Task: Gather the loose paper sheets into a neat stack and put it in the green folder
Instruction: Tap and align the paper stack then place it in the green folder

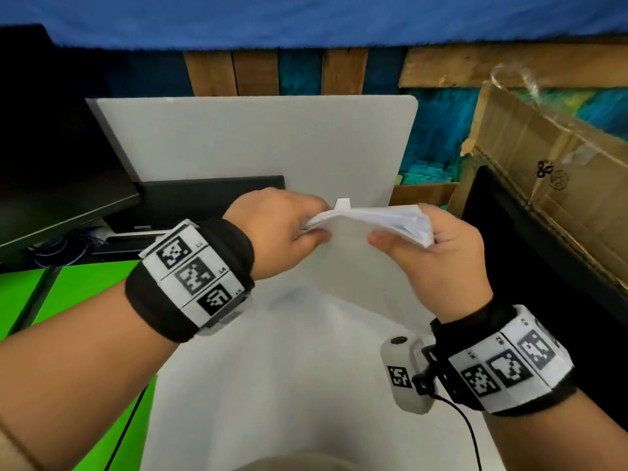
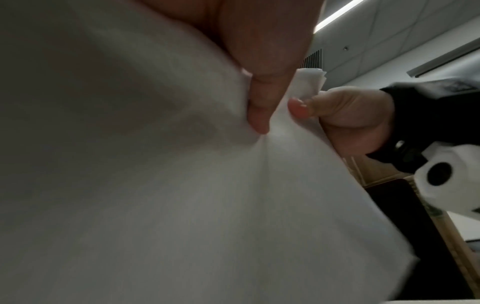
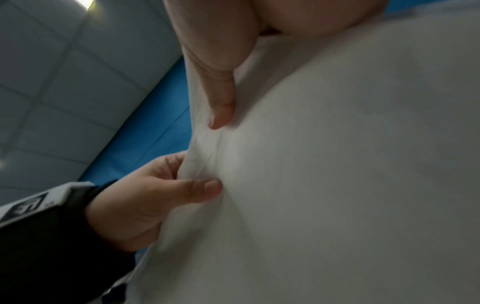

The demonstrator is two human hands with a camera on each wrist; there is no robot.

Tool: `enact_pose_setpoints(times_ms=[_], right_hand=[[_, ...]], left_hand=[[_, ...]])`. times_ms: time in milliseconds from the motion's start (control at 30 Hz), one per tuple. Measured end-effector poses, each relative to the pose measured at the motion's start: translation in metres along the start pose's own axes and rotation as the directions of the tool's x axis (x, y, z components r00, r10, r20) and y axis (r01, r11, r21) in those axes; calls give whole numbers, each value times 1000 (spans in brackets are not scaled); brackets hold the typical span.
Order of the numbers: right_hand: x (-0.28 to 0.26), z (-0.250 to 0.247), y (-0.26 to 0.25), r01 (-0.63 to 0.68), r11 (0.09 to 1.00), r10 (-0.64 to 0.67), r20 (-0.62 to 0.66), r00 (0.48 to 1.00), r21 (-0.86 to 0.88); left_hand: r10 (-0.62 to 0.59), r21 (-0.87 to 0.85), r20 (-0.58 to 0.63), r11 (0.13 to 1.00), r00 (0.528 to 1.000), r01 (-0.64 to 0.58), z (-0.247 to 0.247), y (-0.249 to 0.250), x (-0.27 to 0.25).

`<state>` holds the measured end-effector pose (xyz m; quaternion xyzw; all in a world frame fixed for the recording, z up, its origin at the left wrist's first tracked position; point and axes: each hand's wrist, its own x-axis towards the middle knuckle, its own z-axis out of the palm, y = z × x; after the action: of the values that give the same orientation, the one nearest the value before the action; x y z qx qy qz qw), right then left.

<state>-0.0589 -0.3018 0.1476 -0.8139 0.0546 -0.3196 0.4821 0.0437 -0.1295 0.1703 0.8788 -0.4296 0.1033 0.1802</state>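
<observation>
- Nearest, under both forearms, lies the white table [image 1: 272,385]; below the right wrist a small grey camera unit [image 1: 404,372] with a black-and-white marker hangs from the black wristband [image 1: 503,362], a thin black cable trailing toward the person.
- To the left of the left forearm the green folder [image 1: 78,294] lies on the table, partly hidden by that arm.
- The left hand [image 1: 275,229] grips the left end of the paper stack [image 1: 370,222]: its thumb [image 3: 200,190] presses the near face and its fingers curl round the far side.
- The right hand [image 1: 438,249] grips the right end of the same stack, thumb [image 2: 298,108] on the near face, fingers wrapped behind.
- The stack is held between the two hands, lifted clear of the table and well apart from the folder; its top edges fan slightly at the right end, and the sheets bulge and crease where the thumbs press in both wrist views.
- Just beyond the hands a white panel [image 1: 258,144] stands upright.
- Beyond the left hand sits a dark monitor [image 1: 57,164], with a flat black device [image 1: 210,195] beside it and blue cables [image 1: 64,246] below.
- Beyond the right hand stands a cardboard box [image 1: 550,164] with a dark screen [image 1: 537,253] leaning before it.
- Farthest back are wooden planks [image 1: 343,73] and blue cloth [image 1: 306,18].
</observation>
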Motion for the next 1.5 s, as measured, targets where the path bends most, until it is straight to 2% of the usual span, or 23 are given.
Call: enact_pose_setpoints(times_ms=[67, 133, 200, 267, 333, 367, 433, 533, 600, 700, 833, 900, 967, 1033, 1133, 1267, 1433, 1500], right_hand=[[9, -17, 5, -50, 987, 66, 99, 993, -155], [18, -37, 17, -155, 949, 207, 175, 962, -274], [21, -50, 24, -312, 935, 336, 148, 930, -167], [18, -50, 26, -391, 911, 379, 108, 919, 130], [16, -41, 26, -357, 825, 352, 95, 931, 438], [14, -35, 19, -321, 783, 326, 88, 941, 533], [10, -22, 5, -222, 767, 258, 27, 966, 602], [2, -4, -6, -87, 826, 185, -121, 975, 557], [-1, 2, -2, -73, 848, 206, -201, 958, 525], [-1, 6, 13, -158, 878, 269, -193, 944, 452], [6, -3, 21, -176, 900, 247, -135, 960, 399], [12, -8, 23, -137, 918, 198, -130, 971, 372], [17, -13, 25, -53, 938, 111, -153, 982, 342], [19, -17, 26, 51, 964, -14, -144, 989, 261], [25, -22, 30, 134, 991, -132, -121, 984, 10], [31, -25, 32, 153, 987, -157, -124, 980, -42], [34, -28, 38, 276, 930, -285, -2, 959, -244], [33, -28, 37, 279, 922, -284, 20, 959, -271]], left_hand=[[-85, -185, -83, 980, 993, 68, -3, -3, -5], [-218, -416, -159, 899, 963, 135, -6, -9, -8], [-314, -560, -193, 813, 930, 159, -5, -15, -10], [-405, -661, -162, 722, 900, 206, 1, -21, -10], [-491, -757, -149, 615, 858, 221, 9, -26, -9], [-533, -800, -157, 562, 831, 209, 14, -26, -9], [-606, -849, -207, 501, 768, 166, 23, -21, -9], [-653, -841, -299, 524, 696, 131, 41, -4, -18], [-643, -832, -285, 535, 711, 151, 57, 3, -28], [-620, -775, -136, 552, 773, 306, 77, 3, -40], [-647, -756, -42, 519, 761, 399, 75, -5, -39], [-621, -772, -120, 549, 775, 320, 62, -5, -33], [-531, -780, -263, 609, 806, 146, 45, -1, -28], [-433, -752, -325, 658, 841, 48, 30, 3, -22], [-356, -709, -339, 705, 871, 12, 22, 1, -13], [-367, -747, -330, 665, 870, -2, 24, -6, -11], [-362, -756, -351, 654, 864, -33, 23, -7, -11], [-368, -763, -354, 645, 860, -39, 22, -6, -12]])
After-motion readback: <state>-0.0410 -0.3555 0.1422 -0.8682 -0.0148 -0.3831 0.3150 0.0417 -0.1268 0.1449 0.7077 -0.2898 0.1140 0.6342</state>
